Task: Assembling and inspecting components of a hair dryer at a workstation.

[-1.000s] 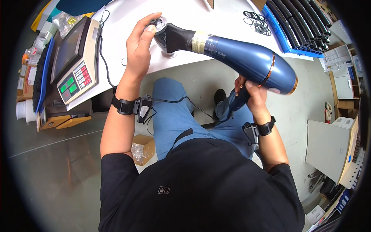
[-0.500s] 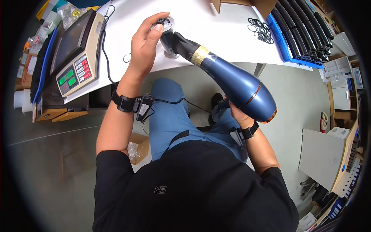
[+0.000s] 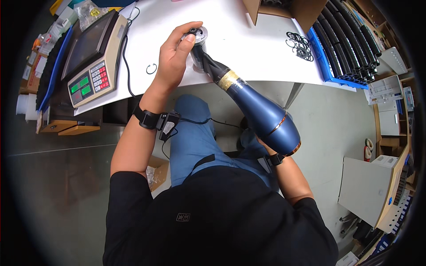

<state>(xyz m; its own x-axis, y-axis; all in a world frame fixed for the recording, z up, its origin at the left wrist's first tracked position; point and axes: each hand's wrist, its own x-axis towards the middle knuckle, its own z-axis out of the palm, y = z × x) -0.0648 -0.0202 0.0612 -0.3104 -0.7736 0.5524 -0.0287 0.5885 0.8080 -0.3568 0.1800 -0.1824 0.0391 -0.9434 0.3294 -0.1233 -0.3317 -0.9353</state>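
My left hand (image 3: 174,57) grips the top of an upright grey cylinder (image 3: 199,62) at the table's near edge. Thumb and fingers lie on its round metal end, beside a small dark ring. In my right hand (image 3: 265,145) is a blue hair dryer (image 3: 259,106); its body hides most of that hand and its handle. Yellowish tape wraps the dryer's neck. The flat black nozzle (image 3: 213,65) points at the cylinder's side, very close to it; whether they touch I cannot tell. Left of my left hand lies a single open snap ring (image 3: 151,68).
A counting scale (image 3: 93,62) stands on the left of the white table (image 3: 248,57), its cable trailing beside it. Several snap rings (image 3: 302,52) lie to the right, next to a blue tray (image 3: 324,66) of black tubes (image 3: 346,40). Behind them is a cardboard box (image 3: 306,11).
The hair dryer's rear end has swung left and closer to my body, so its nozzle angles more steeply at the cylinder. My left hand and the cylinder have shifted slightly right and nearer.
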